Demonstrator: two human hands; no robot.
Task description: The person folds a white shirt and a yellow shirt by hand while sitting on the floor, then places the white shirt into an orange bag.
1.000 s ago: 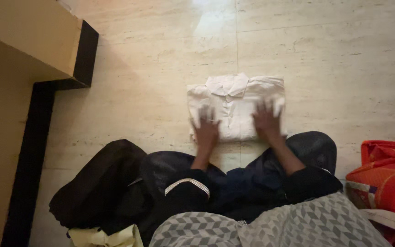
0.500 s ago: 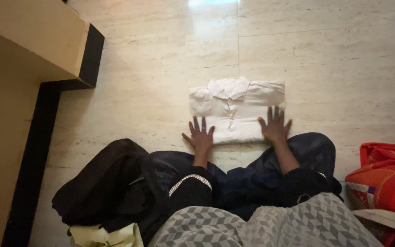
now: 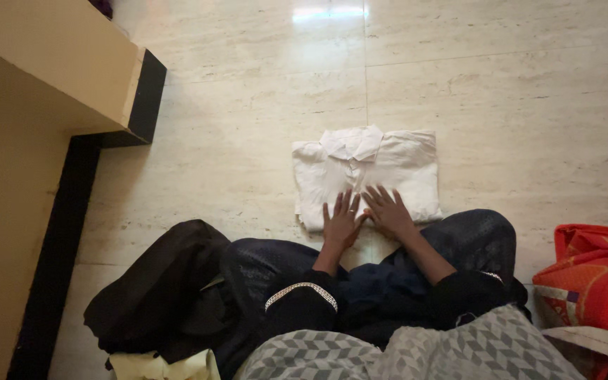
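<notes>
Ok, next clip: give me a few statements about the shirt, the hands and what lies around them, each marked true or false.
1. A folded white shirt lies on the pale stone floor with its collar on the far side from the person. True.
2. The left hand and the right hand rest side by side on the near edge of the shirt, fingers spread flat. True.
3. The right hand grips the shirt's collar. False: it lies open on the near part of the shirt, away from the collar.
4. A red bag sits at the person's left. False: it is at the right edge of the view.
5. A dark heap of cloth lies on the floor at the person's left. True.
</notes>
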